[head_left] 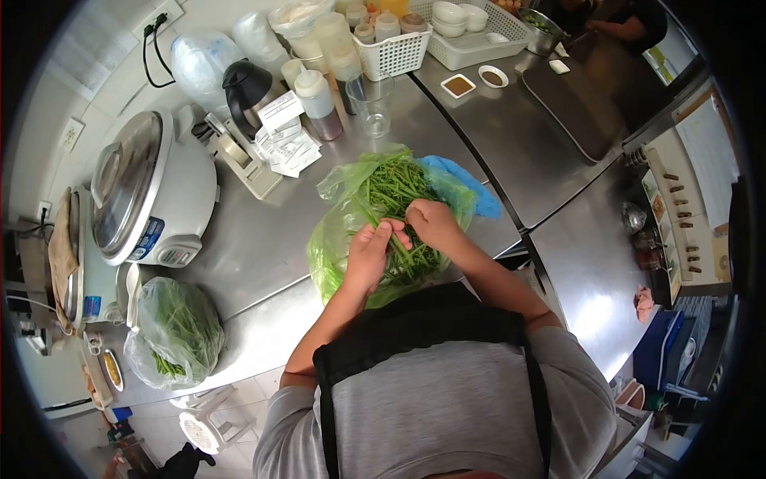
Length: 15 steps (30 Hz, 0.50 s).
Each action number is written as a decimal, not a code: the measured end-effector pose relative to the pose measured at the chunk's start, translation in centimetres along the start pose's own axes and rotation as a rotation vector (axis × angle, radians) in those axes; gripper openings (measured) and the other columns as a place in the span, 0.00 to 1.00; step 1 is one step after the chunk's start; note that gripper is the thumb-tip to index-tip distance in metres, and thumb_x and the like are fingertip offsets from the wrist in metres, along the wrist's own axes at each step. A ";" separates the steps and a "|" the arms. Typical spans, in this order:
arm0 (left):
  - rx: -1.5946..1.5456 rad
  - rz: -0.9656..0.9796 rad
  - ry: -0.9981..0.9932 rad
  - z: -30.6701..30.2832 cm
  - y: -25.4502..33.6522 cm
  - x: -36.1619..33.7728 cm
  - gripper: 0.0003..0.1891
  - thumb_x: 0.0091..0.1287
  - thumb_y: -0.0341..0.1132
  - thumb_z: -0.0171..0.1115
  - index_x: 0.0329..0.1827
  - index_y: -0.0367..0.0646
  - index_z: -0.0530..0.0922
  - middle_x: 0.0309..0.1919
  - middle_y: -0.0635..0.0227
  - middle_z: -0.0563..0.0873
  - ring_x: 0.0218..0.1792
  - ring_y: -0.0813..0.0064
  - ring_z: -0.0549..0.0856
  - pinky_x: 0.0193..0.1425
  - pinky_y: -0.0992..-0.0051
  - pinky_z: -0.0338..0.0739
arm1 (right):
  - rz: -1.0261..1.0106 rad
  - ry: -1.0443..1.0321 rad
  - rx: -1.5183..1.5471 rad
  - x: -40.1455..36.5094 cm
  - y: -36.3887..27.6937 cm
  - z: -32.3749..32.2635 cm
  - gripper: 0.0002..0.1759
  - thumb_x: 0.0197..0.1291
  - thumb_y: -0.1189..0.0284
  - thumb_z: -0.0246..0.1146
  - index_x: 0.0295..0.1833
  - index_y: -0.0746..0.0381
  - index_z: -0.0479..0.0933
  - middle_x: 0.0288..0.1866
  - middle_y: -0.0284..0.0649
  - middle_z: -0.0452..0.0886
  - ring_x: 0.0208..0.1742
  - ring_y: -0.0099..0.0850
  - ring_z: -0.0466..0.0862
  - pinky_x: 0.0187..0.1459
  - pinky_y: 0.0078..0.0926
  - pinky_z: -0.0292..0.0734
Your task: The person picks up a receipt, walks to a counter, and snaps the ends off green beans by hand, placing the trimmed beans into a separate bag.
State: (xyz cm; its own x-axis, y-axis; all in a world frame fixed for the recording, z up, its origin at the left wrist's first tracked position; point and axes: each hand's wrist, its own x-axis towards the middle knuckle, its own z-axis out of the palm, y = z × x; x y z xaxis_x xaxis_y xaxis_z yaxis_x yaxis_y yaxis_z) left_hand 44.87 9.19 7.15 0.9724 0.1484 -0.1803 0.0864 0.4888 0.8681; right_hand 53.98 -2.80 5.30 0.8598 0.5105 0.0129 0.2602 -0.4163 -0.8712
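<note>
A heap of thin green vegetable stems (391, 180) lies in an open, light-green plastic bag (325, 254) on the steel counter. My left hand (369, 254) is over the bag's near left part, thumb and fingers closed on green stems. Close beside it on the right, my right hand (435, 225) is curled above the heap, its fingertips pinched together at the stems. What exactly lies between the right fingertips is partly hidden. Blue plastic or cloth (471, 188) sticks out beside the bag at the far right.
To the left stand a large rice cooker (179, 191) and another plastic bag of greens (179, 327). Behind are a tape dispenser (243, 164), paper slips (289, 148), a squeeze bottle (317, 104) and a clear cup (373, 112). A dark tray (570, 112) and another person's arm (622, 30) are far right.
</note>
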 end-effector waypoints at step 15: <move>0.253 -0.279 -0.066 -2.5 0.6 -0.4 0.12 0.66 0.38 0.45 0.31 0.39 0.72 0.14 0.77 0.65 0.12 0.86 0.62 0.14 0.85 0.57 | -0.648 0.068 -0.598 -0.5 -1.9 -0.8 0.03 0.42 0.73 0.56 0.28 0.58 0.72 0.26 0.35 0.72 0.28 0.34 0.76 0.29 0.31 0.70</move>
State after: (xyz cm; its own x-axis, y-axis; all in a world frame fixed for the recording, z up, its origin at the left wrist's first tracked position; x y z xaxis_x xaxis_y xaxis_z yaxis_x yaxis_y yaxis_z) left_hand 43.99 11.60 6.62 0.9150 -0.0203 -0.4030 0.3928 0.2736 0.8780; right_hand 53.43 -2.84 7.30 0.4829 0.7448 0.4605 0.8753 -0.3943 -0.2800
